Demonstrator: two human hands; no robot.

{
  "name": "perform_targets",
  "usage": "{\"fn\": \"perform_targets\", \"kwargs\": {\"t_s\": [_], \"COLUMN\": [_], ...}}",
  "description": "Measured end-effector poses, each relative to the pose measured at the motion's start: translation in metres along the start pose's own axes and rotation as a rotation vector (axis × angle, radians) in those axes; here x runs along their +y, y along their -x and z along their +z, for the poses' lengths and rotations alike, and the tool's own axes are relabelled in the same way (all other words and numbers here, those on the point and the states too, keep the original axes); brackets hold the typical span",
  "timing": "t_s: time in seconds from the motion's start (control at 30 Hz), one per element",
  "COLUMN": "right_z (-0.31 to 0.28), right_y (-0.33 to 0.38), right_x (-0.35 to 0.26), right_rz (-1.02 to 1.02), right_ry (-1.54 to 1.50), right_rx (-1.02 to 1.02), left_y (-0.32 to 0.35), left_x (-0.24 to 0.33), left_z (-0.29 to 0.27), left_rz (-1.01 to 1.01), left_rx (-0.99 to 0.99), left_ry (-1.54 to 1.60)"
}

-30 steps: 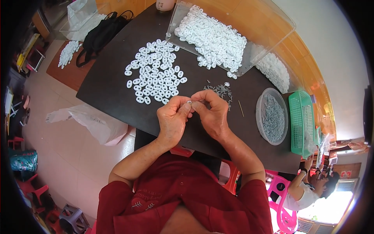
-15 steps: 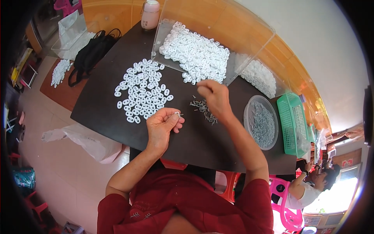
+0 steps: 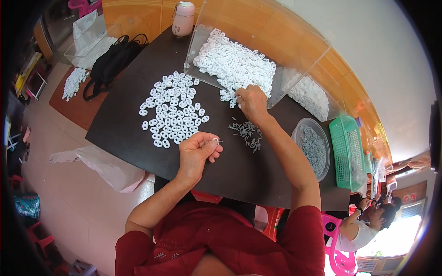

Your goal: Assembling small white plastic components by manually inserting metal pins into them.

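My left hand point(image 3: 199, 154) is closed in a pinch over the near part of the table, holding a small white oval piece point(image 3: 215, 140) with a thin grey screw sticking out beside the thumb. My right hand point(image 3: 253, 103) has its fingers pinched at the near edge of the heap of white two-hole pieces point(image 3: 235, 62), which spills out of a clear plastic bin point(image 3: 294, 76). A bit of white shows under its fingertips. Many finished-looking white ovals point(image 3: 172, 110) lie spread left of the hands. Loose grey screws point(image 3: 248, 135) form a small pile below my right hand.
Right of my forearm stand a clear round tub point(image 3: 326, 154) of grey screws and a green basket point(image 3: 345, 149). A pink bottle point(image 3: 183, 19) is at the table's far edge. A black bag point(image 3: 113, 60) lies left. Another person point(image 3: 363, 227) sits at far right.
My right hand has moved away from me to the heap's edge, its fingertips now among the white pieces. My left hand keeps its pinch. The whole view has shifted slightly.
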State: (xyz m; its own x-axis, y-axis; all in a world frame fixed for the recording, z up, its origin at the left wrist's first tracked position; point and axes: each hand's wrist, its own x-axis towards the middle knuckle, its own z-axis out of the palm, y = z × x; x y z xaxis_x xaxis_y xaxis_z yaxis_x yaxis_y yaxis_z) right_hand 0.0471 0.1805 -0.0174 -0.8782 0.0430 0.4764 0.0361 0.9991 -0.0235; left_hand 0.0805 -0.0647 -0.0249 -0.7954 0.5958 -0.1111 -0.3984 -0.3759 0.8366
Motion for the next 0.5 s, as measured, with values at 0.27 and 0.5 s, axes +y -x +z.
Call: {"fn": "perform_targets", "kwargs": {"t_s": [0.27, 0.5], "right_z": [-0.024, -0.040], "right_y": [0.006, 0.021], "right_x": [0.003, 0.013], "right_rz": [0.185, 0.203], "right_ry": [-0.339, -0.334], "right_rx": [0.051, -0.072], "left_y": [0.000, 0.000], "left_x": [-0.001, 0.000], "left_z": [-0.002, -0.003], "left_rz": [0.026, 0.012], "left_rx": [0.002, 0.004], "left_ry": [0.009, 0.017]}}
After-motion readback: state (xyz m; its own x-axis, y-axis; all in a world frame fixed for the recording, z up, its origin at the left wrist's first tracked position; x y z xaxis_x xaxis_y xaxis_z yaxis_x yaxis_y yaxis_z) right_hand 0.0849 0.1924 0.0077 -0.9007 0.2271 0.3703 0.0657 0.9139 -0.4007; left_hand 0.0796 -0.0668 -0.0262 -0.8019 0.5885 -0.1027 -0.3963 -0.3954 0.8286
